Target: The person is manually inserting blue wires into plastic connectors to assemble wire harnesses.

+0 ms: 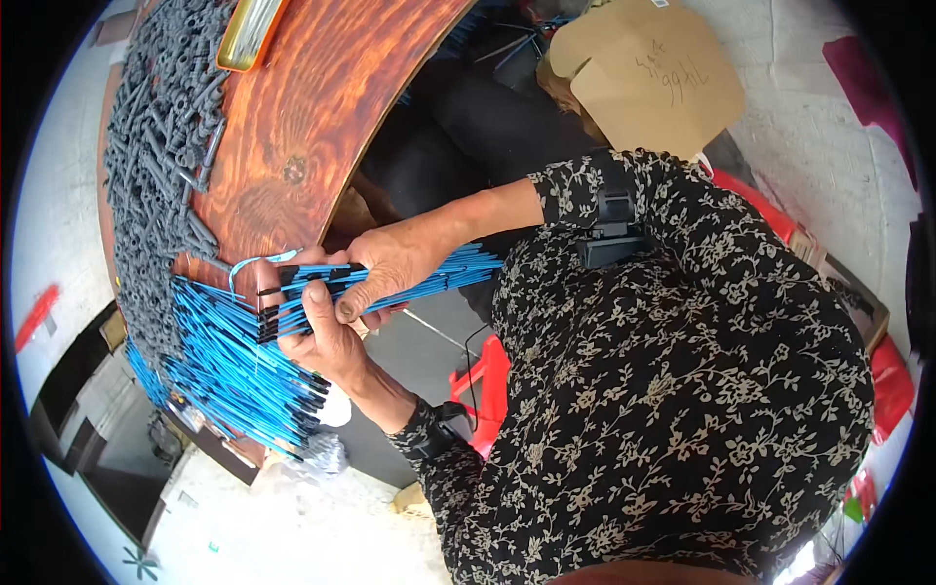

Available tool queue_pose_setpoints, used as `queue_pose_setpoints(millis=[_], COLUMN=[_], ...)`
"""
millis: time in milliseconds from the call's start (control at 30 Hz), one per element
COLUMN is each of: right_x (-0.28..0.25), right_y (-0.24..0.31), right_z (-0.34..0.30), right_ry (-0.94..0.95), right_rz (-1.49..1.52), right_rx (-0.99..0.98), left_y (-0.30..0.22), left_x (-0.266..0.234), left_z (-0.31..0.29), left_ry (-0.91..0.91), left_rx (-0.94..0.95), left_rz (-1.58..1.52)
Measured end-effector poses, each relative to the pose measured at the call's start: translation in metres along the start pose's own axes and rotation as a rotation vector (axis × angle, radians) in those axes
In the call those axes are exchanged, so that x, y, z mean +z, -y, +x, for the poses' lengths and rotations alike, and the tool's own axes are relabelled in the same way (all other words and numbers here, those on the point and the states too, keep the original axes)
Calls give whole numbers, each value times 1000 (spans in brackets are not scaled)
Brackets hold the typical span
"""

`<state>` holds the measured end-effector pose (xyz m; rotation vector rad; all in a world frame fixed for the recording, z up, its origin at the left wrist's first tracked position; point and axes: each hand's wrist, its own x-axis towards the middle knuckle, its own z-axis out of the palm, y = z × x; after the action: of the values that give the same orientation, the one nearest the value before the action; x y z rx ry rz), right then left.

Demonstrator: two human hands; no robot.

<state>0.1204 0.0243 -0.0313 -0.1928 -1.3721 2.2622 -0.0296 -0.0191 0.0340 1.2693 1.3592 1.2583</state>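
Between both hands lies a bundle of thin blue rods with black ends (453, 271). My left hand (336, 343) is closed round the bundle's black-tipped end, its thumb pointing up beside the tips. Further along, my right hand (398, 257) wraps over the same bundle, thumb pressed down near the left thumb. Some fingers of both hands are hidden behind the rods. A pale blue looped strip (244, 265) curves beside the tips; whether it goes round the bundle I cannot tell. Below and left, a larger heap of similar blue rods (239, 370) lies at the table's edge.
A wooden table (292, 127) with a curved edge bears a long heap of dark grey plastic parts (156, 166). On its far part stands an orange-rimmed tray (252, 34). Brown cardboard (648, 68) lies top right. A red plastic stool (492, 380) stands below the hands.
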Motion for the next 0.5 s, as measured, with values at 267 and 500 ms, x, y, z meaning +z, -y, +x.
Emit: queue_pose_setpoints(millis=[267,500], right_x=[-4,-6], right_y=[-10,-6], right_z=[3,3], right_ry=[-24,-94], right_rz=[62,2], right_rx=[-51,-78], left_y=[4,18], left_x=[19,18], left_z=[17,28], left_ry=[2,-200], left_rx=[263,483], left_rz=[-9,242])
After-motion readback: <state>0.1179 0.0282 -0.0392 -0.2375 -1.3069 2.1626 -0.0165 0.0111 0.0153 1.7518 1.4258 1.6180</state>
